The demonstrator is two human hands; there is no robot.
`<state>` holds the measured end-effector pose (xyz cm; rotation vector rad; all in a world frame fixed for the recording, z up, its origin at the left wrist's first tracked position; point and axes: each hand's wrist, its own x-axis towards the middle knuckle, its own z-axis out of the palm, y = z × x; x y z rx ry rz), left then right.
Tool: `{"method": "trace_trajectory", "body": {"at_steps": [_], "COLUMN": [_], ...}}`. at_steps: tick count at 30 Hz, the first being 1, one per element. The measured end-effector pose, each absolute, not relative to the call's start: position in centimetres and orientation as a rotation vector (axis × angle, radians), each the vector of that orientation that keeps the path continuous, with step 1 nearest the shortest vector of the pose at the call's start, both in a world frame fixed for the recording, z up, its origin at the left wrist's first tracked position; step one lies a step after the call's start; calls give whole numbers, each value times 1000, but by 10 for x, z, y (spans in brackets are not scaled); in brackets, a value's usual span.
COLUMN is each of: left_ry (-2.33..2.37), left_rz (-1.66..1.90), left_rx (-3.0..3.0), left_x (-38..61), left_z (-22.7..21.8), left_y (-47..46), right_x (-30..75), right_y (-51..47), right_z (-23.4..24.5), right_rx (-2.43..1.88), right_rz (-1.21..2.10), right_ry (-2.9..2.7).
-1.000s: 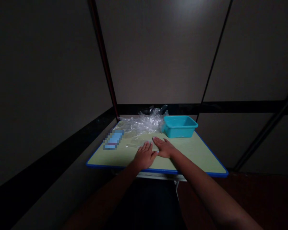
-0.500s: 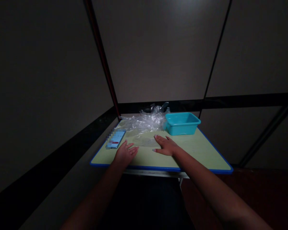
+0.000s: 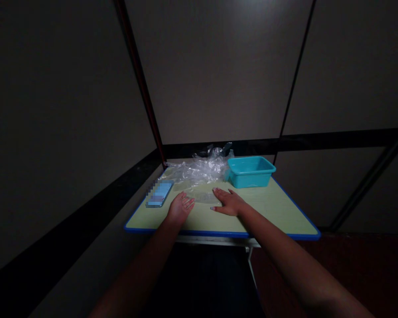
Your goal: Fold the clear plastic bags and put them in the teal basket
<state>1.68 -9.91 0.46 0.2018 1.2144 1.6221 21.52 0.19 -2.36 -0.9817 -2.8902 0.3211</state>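
A clear plastic bag [image 3: 202, 197] lies flat on the pale yellow-green tabletop [image 3: 268, 212], between my two hands. My right hand [image 3: 229, 203] rests palm down with fingers stretched over the bag's right end. At its left end is my left hand [image 3: 181, 208], turned partly palm up, fingers apart and holding nothing; whether it touches the plastic I cannot tell. Behind the hands spreads a crumpled heap of clear plastic bags [image 3: 202, 170].
A turquoise plastic basin [image 3: 252, 179] stands at the back right of the table. On the left lies a phone [image 3: 161, 194], its screen partly blurred. The table has a blue edge [image 3: 215, 233]. Walls [image 3: 219, 79] rise behind and to the left.
My left hand has moved a little right and inward, to the left end of the flat bag. The right hand stays in place. The phone's screen picture looks different.
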Motion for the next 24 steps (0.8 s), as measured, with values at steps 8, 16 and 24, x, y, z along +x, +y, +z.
{"method": "trace_trajectory", "body": {"at_steps": [8, 16, 24], "left_ry": [1199, 1151, 1225], "left_rz": [1643, 1625, 1606], "left_rx": [208, 231, 270], "left_x": [16, -10, -28], "left_z": [1, -7, -6], "left_y": [-91, -95, -98], "right_x": [216, 217, 217], "right_y": [1, 2, 2], "right_z": [-22, -23, -23], "right_rx": [-983, -977, -976], "right_rz": [328, 344, 316], "right_ry": [-2889, -2881, -2893]}}
